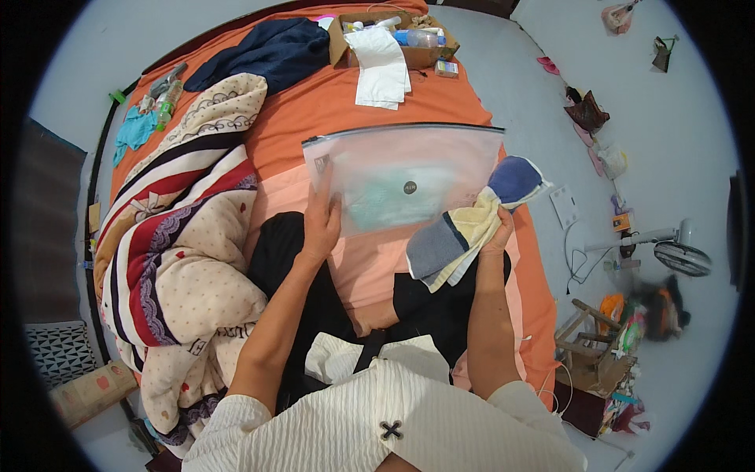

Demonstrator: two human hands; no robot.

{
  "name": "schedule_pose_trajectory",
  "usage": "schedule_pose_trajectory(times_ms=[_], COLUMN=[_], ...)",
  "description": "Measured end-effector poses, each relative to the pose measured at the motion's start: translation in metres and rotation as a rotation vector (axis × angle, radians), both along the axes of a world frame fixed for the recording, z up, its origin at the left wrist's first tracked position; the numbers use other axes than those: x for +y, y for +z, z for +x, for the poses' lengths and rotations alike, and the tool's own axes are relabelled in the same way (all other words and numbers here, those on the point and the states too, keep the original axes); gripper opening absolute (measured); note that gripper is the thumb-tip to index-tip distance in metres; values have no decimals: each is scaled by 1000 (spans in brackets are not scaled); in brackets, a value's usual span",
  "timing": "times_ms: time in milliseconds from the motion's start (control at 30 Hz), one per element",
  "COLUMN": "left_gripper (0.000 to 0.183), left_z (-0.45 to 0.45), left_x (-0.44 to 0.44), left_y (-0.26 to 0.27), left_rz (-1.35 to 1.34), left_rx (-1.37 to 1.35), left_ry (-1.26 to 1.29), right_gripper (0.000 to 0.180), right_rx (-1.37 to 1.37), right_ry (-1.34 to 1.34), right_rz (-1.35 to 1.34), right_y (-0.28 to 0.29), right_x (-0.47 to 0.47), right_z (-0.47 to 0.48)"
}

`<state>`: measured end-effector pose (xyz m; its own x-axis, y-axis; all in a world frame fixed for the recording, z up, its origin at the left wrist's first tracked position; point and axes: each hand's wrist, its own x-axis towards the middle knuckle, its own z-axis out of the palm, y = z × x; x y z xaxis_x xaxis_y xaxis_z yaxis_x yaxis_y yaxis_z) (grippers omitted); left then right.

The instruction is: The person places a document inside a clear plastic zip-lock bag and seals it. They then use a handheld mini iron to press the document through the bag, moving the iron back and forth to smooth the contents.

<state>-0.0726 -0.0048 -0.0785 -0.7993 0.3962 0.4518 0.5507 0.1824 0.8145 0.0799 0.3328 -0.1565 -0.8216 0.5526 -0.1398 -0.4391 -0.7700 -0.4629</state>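
Observation:
A frosted plastic zipper bag [436,206] with a dark slider strip along its far edge lies before me, something pale green inside it. My left hand [322,218] is at the bag's left side, thumb and fingers on or beside the film; whether it grips the film is unclear. In my right hand [498,233] is a bunched towel [439,242] with blue, grey and pale yellow parts, held at the bag's right edge. The towel's grey end hangs toward my lap, and its blue end sticks out past the bag's right side.
An orange bed sheet [295,127] spreads under everything. A patterned blanket [200,271] is heaped at left, with a dark blue cloth [265,53] beyond it. At the far edge stands a cardboard box [422,57] with bottles and white paper [377,68]. A fan [681,258] stands at right.

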Motion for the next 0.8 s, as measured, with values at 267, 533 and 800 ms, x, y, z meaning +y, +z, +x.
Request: schedule_pose_trajectory(times_ms=[267, 533, 800], left_gripper=[67, 83, 64], left_z=[-24, 11, 45], left_x=[7, 10, 27], left_y=[-51, -100, -112], left_rz=[-92, -454, -808], left_rx=[-268, -139, 185], left_ry=[-26, 256, -153], right_gripper=[44, 41, 41], right_rx=[-185, -294, -298], right_ry=[10, 20, 64], right_rz=[28, 71, 52], right_y=[21, 26, 25], right_x=[-15, -20, -23], right_z=[-10, -15, -17])
